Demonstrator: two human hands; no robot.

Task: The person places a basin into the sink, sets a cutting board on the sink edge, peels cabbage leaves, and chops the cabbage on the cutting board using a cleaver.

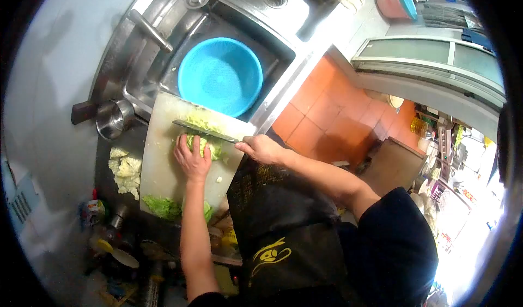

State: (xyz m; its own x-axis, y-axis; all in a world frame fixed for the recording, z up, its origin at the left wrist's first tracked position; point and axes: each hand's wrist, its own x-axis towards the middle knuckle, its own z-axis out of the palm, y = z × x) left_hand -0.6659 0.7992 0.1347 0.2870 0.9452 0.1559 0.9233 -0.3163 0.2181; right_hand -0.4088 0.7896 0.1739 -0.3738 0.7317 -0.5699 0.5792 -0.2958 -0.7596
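My right hand grips the handle of a knife, whose blade lies across the upper part of a white cutting board. Under the spread fingers of my left hand is a piece of green cabbage, just below the blade. Beyond the knife, cut cabbage lies along the board's far edge. More green leaves rest at the board's near edge, partly behind my left forearm. A small pale piece sits on the board.
A blue basin stands in the metal sink, touching the board's far side. Left of the board are loose pale leaves and a metal pot. Jars and bottles crowd the lower left. Orange floor tiles show at right.
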